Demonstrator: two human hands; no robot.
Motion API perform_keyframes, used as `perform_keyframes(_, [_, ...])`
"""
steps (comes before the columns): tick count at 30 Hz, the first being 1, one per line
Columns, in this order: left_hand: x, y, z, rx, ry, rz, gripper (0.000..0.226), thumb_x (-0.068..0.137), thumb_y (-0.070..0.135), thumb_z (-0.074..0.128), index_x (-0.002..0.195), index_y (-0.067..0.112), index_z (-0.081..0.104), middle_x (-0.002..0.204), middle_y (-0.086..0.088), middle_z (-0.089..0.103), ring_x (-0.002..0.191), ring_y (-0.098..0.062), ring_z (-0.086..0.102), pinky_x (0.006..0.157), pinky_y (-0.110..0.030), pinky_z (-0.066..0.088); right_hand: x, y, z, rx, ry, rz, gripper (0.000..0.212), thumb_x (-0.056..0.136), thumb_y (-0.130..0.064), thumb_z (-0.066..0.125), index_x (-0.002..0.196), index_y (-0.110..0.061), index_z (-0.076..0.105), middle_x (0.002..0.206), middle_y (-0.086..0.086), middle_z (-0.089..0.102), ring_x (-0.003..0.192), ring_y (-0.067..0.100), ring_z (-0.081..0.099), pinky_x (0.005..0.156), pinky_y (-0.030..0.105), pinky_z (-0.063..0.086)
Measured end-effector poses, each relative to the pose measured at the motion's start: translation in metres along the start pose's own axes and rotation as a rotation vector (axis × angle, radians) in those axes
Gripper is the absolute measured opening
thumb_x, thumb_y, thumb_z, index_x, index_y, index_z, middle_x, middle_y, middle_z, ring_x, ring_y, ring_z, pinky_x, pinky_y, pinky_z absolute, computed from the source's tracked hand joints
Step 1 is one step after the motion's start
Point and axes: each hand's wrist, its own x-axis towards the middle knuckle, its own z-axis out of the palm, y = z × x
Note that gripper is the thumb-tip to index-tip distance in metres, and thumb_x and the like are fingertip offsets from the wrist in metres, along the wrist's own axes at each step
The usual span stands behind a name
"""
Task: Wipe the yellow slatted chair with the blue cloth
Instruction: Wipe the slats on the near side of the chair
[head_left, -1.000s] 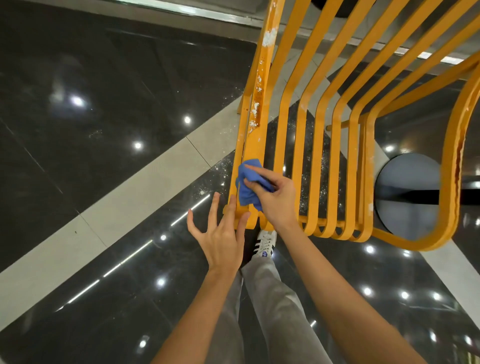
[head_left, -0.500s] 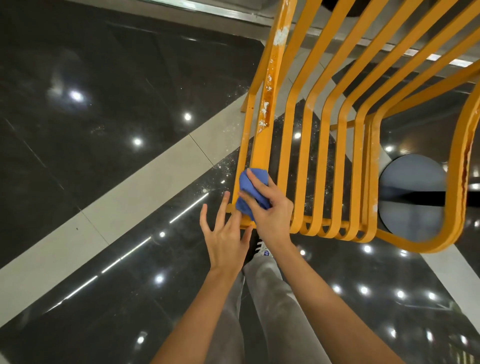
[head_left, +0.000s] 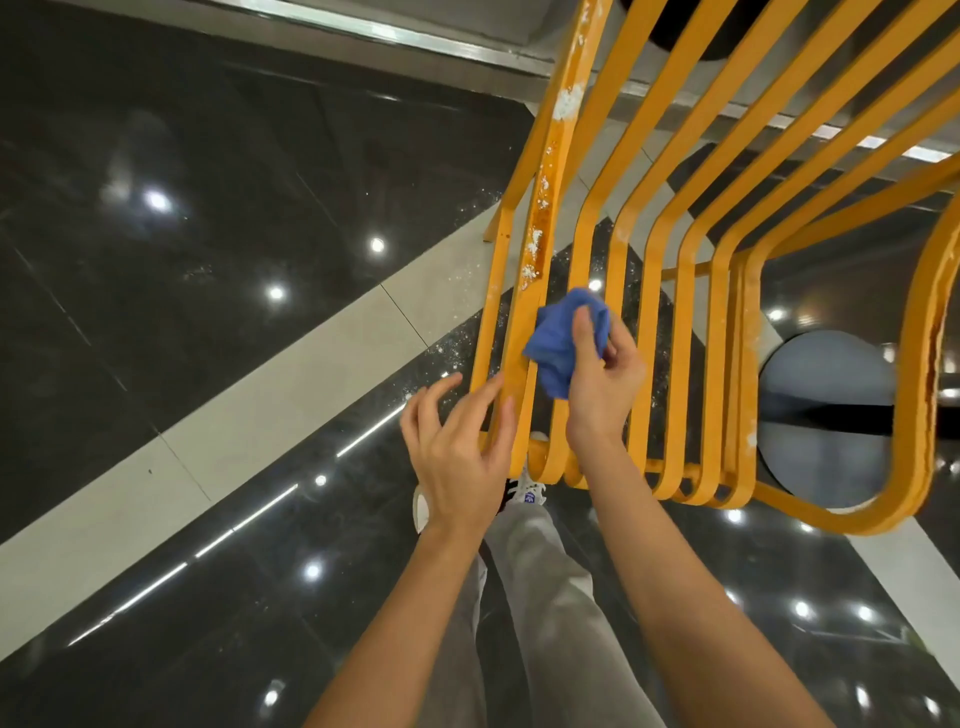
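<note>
The right hand (head_left: 602, 384) is grasping the bunched blue cloth (head_left: 563, 338) against the yellow slatted chair (head_left: 675, 291) while the relaxed left hand (head_left: 457, 457) is steadying its edge; firm strokes toward the white residue (head_left: 535, 244) farther up the slat should be serving best.

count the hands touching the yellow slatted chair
1 for sure: the left hand rests its fingers on the yellow slatted metal chair's leftmost slats. The right hand grips the crumpled blue cloth; its contact is unclear.

Right hand (head_left: 602, 384) grips blue cloth (head_left: 558, 338) on yellow chair (head_left: 685, 291) slat — left hand (head_left: 460, 457) alongside.
</note>
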Motion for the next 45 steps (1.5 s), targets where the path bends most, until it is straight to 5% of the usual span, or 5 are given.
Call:
perform_keyframes(8, [0.024, 0.022, 0.053, 0.017, -0.134, -0.2, 0.036, 0.096, 0.023, 0.061, 0.129, 0.01, 0.059, 0.127, -0.001, 0.064, 0.124, -0.022, 0.053, 0.1, -0.045, 0.042, 0.048, -0.003, 0.051, -0.034, -0.246, -0.027, 0.016, 0.09, -0.018, 0.069, 0.099, -0.009, 0.076, 0.109, 0.012, 0.07, 0.12, 0.022, 0.054, 0.108, 0.025, 0.041])
perform_keyframes(15, [0.03, 0.029, 0.071, -0.027, -0.025, -0.332, 0.029, 0.1, 0.017, 0.048, 0.121, 0.006, 0.063, 0.118, -0.006, 0.067, 0.117, -0.026, 0.056, 0.093, -0.049, 0.047, 0.051, 0.002, 0.039, -0.234, -0.212, -0.071, 0.034, 0.091, -0.034, 0.066, 0.122, -0.018, 0.068, 0.064, -0.012, 0.059, 0.056, 0.002, 0.05, 0.055, 0.013, 0.039])
perform_keyframes(20, [0.028, 0.027, 0.074, 0.039, -0.033, -0.361, 0.031, 0.101, 0.02, 0.042, 0.118, 0.006, 0.064, 0.118, -0.006, 0.067, 0.117, -0.026, 0.056, 0.095, -0.047, 0.046, 0.063, 0.003, 0.044, -0.263, -0.231, -0.037, 0.086, 0.084, -0.021, 0.077, 0.151, -0.012, 0.022, 0.102, -0.012, 0.068, 0.082, 0.001, 0.066, 0.07, 0.011, 0.053])
perform_keyframes(33, [0.026, 0.031, 0.075, 0.201, -0.024, -0.392, 0.038, 0.101, 0.024, 0.036, 0.127, 0.016, 0.063, 0.119, 0.003, 0.066, 0.113, -0.015, 0.055, 0.101, -0.034, 0.03, 0.08, 0.016, 0.049, -0.242, -0.076, -0.053, 0.023, 0.098, -0.023, 0.058, 0.081, -0.008, 0.055, 0.058, -0.007, 0.044, 0.047, 0.0, 0.041, 0.045, 0.012, 0.03])
perform_keyframes(45, [0.026, 0.033, 0.074, 0.234, -0.033, -0.393, 0.036, 0.102, 0.023, 0.036, 0.128, 0.018, 0.061, 0.119, 0.006, 0.065, 0.114, -0.016, 0.055, 0.101, -0.037, 0.031, 0.087, 0.015, 0.038, -0.045, -0.143, 0.054, 0.023, 0.096, -0.013, 0.061, 0.109, 0.005, 0.063, 0.082, 0.0, 0.064, 0.072, -0.002, 0.06, 0.062, 0.012, 0.047])
